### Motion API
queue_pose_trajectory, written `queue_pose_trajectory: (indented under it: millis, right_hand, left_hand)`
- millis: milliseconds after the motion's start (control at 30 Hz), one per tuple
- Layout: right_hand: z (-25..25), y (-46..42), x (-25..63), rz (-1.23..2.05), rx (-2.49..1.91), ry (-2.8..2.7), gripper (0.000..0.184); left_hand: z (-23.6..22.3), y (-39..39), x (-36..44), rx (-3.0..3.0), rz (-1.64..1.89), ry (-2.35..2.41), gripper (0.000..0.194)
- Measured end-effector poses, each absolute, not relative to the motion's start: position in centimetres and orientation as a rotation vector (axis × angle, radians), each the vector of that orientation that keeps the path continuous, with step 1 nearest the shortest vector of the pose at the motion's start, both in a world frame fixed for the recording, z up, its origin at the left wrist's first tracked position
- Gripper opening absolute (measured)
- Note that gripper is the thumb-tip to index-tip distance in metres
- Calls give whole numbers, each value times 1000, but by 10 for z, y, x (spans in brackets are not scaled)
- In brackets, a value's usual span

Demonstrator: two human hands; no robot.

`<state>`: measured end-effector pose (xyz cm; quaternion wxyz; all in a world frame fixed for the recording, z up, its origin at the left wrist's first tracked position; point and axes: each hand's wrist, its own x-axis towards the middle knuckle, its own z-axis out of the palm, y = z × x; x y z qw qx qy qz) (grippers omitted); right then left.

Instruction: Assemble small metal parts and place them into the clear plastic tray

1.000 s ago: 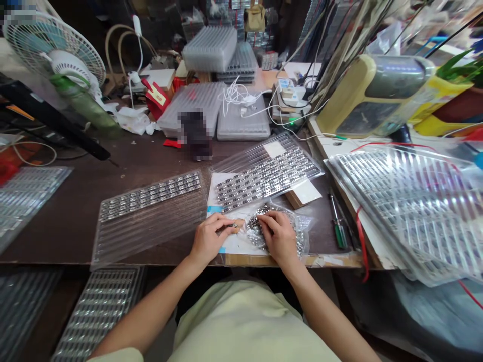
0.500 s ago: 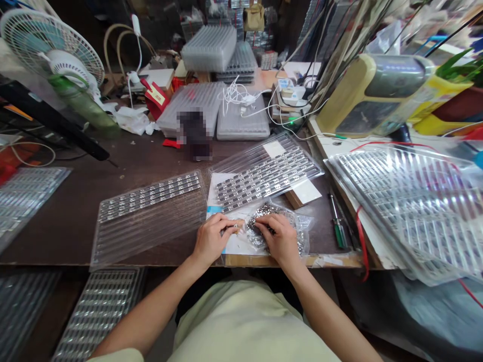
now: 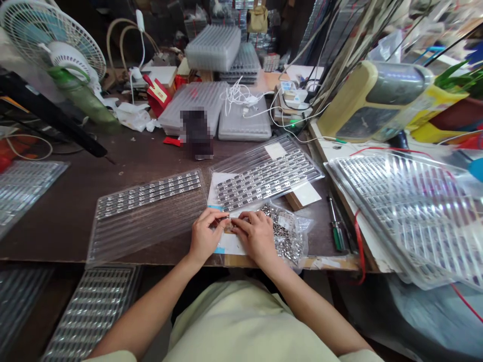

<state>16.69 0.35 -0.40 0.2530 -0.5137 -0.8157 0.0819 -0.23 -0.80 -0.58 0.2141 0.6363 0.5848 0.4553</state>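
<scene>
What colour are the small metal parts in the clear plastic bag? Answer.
The small metal parts look silver; see head view.

Both hands are a bit below the middle of the frame, fingertips basically meeting. Left hand point(image 3: 206, 235) has thumb and index in a pinch, pointing right. Right hand point(image 3: 257, 236) is back-side up, fingers bent and bunched, aimed left. Bare left forearm point(image 3: 153, 301) slants in from lower left, right forearm point(image 3: 313, 306) from lower right.

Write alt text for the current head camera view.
The left hand and right hand are close together over white paper on a dark table. A clear bag of small metal parts lies beside the right hand; two partly filled trays sit nearby.
</scene>
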Motion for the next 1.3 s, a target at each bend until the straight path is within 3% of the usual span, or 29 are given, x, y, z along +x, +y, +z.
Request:
queue_pose_trajectory:
  millis: [200,333,833,1100,1300]
  right_hand:
    - [-2,-2,201,59,-1496,-2264,24]
    - [-10,-4,206,114,-1479,-2232,12]
    - [-16,-3,206,323,-1349,-1943,17]
    - [-18,-3,208,333,-1328,-1945,18]
    - [-10,-2,203,298,-1319,-1974,16]
  left_hand:
    - [-8,-6,-2,1679,1232,1623,11]
    - [-3,-1,1,1656,1203,1610,11]
    - [-9,-4,22,2042,956,1523,11]
    - [-10,-6,25,2000,950,1507,10]
    - [2,8,0,1952,1145,1616,12]
